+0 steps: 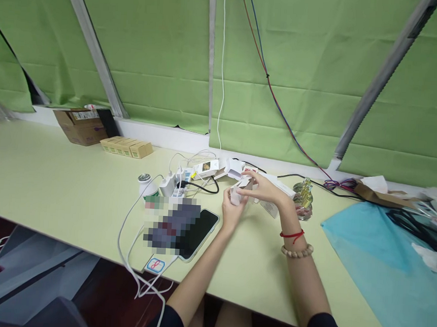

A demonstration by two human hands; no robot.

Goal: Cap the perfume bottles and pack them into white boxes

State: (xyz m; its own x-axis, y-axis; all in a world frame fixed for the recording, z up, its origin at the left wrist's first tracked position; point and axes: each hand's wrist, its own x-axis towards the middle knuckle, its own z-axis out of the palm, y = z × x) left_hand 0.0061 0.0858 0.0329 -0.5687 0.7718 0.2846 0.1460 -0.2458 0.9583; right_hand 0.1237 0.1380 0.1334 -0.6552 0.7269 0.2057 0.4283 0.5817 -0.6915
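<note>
My left hand (231,208) is closed around a small white box (236,194), held just above the pale green table (61,188). My right hand (264,186) pinches the box's upper flap with its fingertips. A red string and a bead bracelet (296,251) circle my right wrist. Right behind my hands lie more small white boxes (230,168). A glass perfume bottle (304,197) stands just right of my right hand.
A phone (198,233) lies face up left of my left forearm, beside a power strip with white chargers (173,183) and cables. A white pot (145,184), tan boxes (126,147) and a cardboard carton (80,125) sit farther left. Blue cloth (382,262) covers the right.
</note>
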